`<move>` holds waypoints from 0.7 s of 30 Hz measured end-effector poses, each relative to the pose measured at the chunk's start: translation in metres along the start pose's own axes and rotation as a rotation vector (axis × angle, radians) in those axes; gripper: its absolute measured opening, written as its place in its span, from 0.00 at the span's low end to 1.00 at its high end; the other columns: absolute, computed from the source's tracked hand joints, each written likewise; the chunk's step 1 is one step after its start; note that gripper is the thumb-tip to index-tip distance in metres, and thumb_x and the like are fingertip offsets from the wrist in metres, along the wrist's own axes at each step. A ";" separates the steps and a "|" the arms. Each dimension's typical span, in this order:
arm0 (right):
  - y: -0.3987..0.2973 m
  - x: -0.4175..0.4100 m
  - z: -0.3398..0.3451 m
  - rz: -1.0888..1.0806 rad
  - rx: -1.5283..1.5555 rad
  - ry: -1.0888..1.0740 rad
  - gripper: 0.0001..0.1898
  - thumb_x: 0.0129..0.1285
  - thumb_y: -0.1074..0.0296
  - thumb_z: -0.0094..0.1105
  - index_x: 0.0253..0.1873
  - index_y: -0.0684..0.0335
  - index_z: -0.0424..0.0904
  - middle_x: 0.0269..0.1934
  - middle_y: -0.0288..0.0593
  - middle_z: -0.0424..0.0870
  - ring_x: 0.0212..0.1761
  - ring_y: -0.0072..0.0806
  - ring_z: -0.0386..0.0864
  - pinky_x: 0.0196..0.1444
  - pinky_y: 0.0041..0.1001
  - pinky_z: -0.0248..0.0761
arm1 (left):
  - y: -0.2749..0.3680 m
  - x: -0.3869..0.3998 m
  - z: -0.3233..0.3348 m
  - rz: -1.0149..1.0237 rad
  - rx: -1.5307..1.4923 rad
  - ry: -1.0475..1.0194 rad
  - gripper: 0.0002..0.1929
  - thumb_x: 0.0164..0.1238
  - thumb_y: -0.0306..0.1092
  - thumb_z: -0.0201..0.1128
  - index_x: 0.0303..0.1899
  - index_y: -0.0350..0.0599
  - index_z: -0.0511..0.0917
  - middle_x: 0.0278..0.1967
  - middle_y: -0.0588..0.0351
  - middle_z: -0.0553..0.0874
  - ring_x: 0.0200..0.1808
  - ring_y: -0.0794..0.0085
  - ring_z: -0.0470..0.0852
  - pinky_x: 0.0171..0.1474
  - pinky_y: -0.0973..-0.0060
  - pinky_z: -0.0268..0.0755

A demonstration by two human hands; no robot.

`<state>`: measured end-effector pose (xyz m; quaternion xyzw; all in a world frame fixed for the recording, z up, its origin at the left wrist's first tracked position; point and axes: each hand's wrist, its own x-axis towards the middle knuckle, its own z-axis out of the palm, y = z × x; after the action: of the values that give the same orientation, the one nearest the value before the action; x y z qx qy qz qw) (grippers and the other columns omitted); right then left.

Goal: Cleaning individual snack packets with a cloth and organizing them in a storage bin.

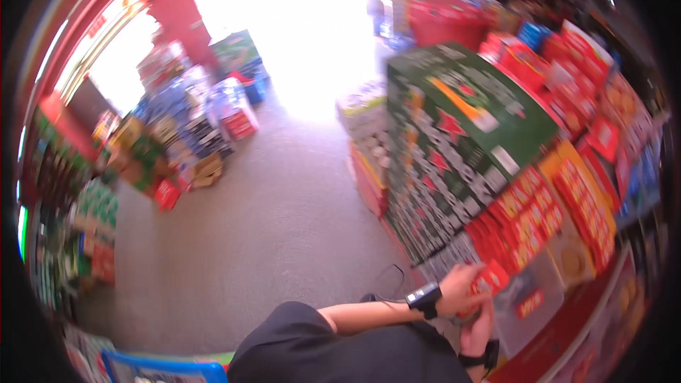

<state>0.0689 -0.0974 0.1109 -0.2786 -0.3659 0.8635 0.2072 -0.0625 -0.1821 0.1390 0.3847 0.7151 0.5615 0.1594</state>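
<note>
Both of my hands are together at the lower right, around a small red packet with printing on it. My left hand, with a black device strapped at its wrist, has its fingers along the packet's near side. Below it my right hand, also wearing a black wristband, reaches up to the same packet. Blur and overlapping fingers hide the packet's lower part. Just beyond lie rows of similar red packets. A translucent plastic box with a red label stands right beside my hands.
Stacked green beer cartons rise ahead on the right. An orange-yellow display box adjoins the red packets. Grey floor runs toward a bright doorway. Bundled goods stand along the left. A blue-framed object is at the lower left.
</note>
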 end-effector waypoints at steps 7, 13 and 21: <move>-0.018 -0.020 -0.011 0.025 -0.026 0.149 0.19 0.77 0.61 0.51 0.63 0.69 0.73 0.58 0.43 0.79 0.58 0.30 0.77 0.61 0.30 0.71 | 0.005 0.009 0.020 -0.110 -0.200 0.002 0.36 0.62 0.42 0.72 0.66 0.36 0.64 0.50 0.39 0.83 0.55 0.51 0.83 0.56 0.65 0.75; -0.068 -0.038 -0.045 -0.214 -0.078 0.415 0.21 0.77 0.61 0.50 0.66 0.70 0.70 0.61 0.46 0.78 0.62 0.32 0.76 0.64 0.31 0.69 | -0.008 0.012 0.061 -0.170 -0.490 -0.123 0.26 0.72 0.35 0.64 0.65 0.37 0.65 0.47 0.55 0.83 0.46 0.77 0.81 0.51 0.74 0.76; -0.127 -0.047 -0.030 -0.650 -0.090 0.263 0.19 0.78 0.65 0.46 0.67 0.66 0.69 0.62 0.42 0.77 0.63 0.33 0.75 0.67 0.34 0.66 | -0.010 0.019 0.114 -0.409 -0.868 -0.219 0.24 0.78 0.37 0.59 0.67 0.42 0.61 0.52 0.56 0.79 0.49 0.80 0.79 0.50 0.77 0.76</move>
<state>0.1429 -0.0259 0.2037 -0.2653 -0.4432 0.6923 0.5039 -0.0028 -0.0912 0.0975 0.1914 0.4549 0.7212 0.4862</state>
